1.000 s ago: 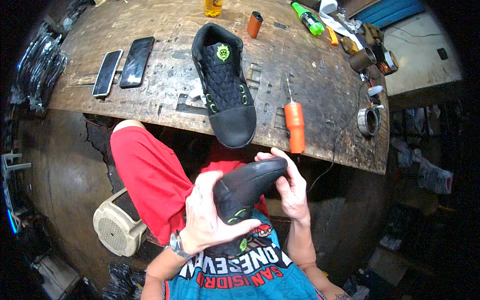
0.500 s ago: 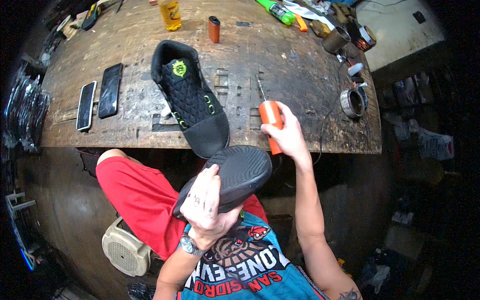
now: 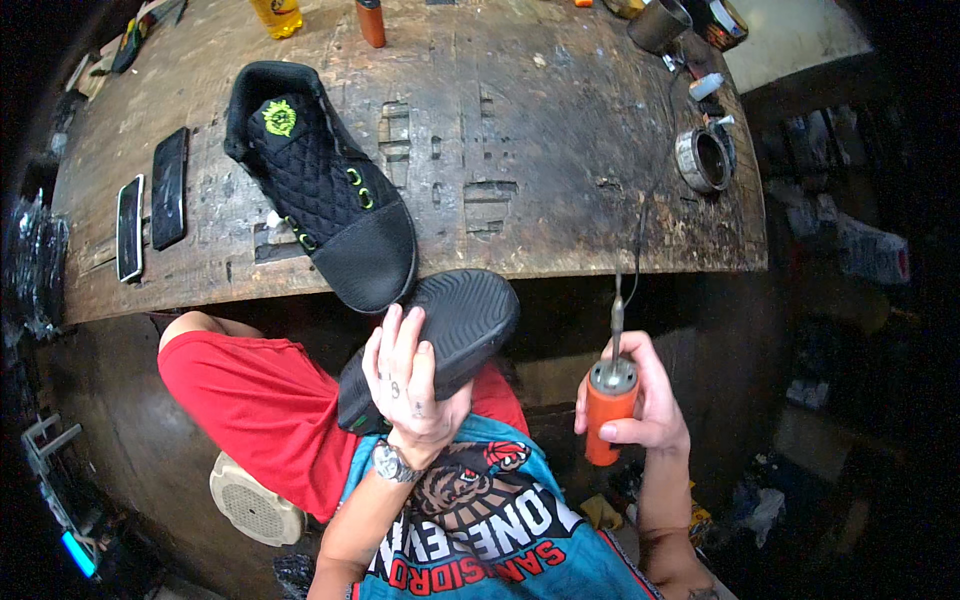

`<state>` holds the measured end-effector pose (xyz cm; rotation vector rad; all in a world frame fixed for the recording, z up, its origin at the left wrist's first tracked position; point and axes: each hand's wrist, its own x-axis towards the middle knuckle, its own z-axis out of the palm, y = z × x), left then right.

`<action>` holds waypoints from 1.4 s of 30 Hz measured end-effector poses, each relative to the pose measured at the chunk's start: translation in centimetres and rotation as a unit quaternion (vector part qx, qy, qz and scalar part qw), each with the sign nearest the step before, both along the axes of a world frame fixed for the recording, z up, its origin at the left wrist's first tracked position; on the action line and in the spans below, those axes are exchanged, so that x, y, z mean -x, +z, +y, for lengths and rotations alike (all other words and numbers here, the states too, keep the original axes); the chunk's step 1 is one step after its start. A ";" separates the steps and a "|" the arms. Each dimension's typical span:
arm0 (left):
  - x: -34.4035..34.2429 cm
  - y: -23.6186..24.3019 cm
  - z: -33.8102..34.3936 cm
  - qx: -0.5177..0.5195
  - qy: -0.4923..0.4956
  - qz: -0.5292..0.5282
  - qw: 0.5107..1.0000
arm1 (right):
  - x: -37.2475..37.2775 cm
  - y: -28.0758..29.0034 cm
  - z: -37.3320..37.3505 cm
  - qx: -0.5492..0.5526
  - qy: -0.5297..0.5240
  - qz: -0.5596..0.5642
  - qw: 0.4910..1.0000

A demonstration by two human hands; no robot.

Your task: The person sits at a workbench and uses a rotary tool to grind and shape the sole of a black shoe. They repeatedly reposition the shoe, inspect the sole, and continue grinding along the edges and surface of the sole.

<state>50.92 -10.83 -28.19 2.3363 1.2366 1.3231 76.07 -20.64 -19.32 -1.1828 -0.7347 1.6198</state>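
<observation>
In the head view my left hand (image 3: 410,390) is closed on a black shoe (image 3: 470,310), held over my lap with its ridged sole facing up. My right hand (image 3: 650,400) grips an orange cylindrical tool (image 3: 610,420) beside it, its thin metal shaft pointing away toward the table. A second black shoe (image 3: 355,245) with bright green eyelets and emblem lies upright at the table's front edge, just beyond the held shoe.
The worn wooden table (image 3: 540,140) bears two phones (image 3: 170,185) at left, a tape roll (image 3: 702,162) and a metal cylinder (image 3: 655,25) at right, a yellow bottle (image 3: 276,15) and an orange lighter (image 3: 371,22) behind. A plastic stool (image 3: 250,500) stands below left.
My right hand let go of the shoe, took the orange tool from the table and brought it down toward me. The held shoe turned sole-up in my left hand.
</observation>
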 end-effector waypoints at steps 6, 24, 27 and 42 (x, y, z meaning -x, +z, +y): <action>-1.5 -0.8 0.2 -0.006 -0.007 0.006 1.000 | 1.3 1.5 -0.8 0.037 0.072 -0.352 0.933; -1.4 -1.2 0.0 0.000 -0.047 0.022 0.999 | 2.6 4.8 1.7 0.046 0.163 -0.506 0.846; -1.5 -1.3 0.0 -0.002 -0.049 0.018 0.999 | 2.7 4.7 1.7 0.032 0.153 -0.516 0.842; -1.5 -1.1 0.1 -0.002 -0.050 0.024 0.998 | 2.9 5.0 1.5 0.033 0.175 -0.521 0.835</action>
